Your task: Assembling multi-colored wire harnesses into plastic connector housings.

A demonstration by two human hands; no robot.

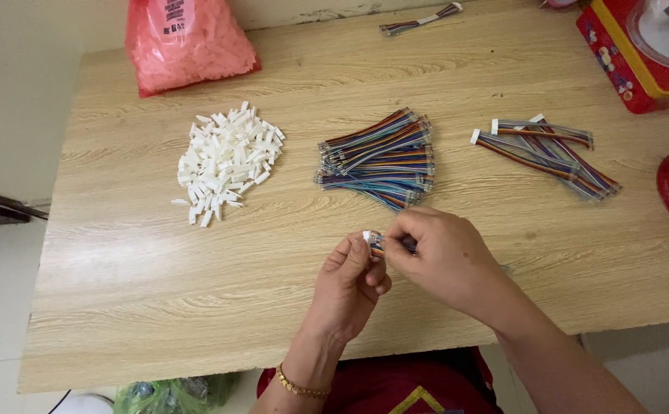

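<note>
**Wood-grain surface, wire bundles, and one small connector pinched between two hands**

Pale wood laminate makes up the surface, the largest thing in view, and everything else lies on it or is held just above it. At the far left corner sits a pink plastic bag; at the far right, a red tin with a clear lid. Between them lie three heaps: a pile of white plastic housings to the left, a thick bundle of rainbow ribbon cables in the middle, and a smaller group of finished cables with white ends to the right.

Nearer the front edge, the left hand and right hand meet, thumbs and forefingers closed together on one short ribbon cable with a white housing at its end, held just above the surface, in front of the middle bundle.

That piece looks very light. Its wires are probably soft and limp, while the housing is stiff, smooth and likely slippery. Judging by this, a fingertip grip on the housing's flat sides, and on the wires close behind it, should hold best; the thin terminals could bend if squeezed.
</note>
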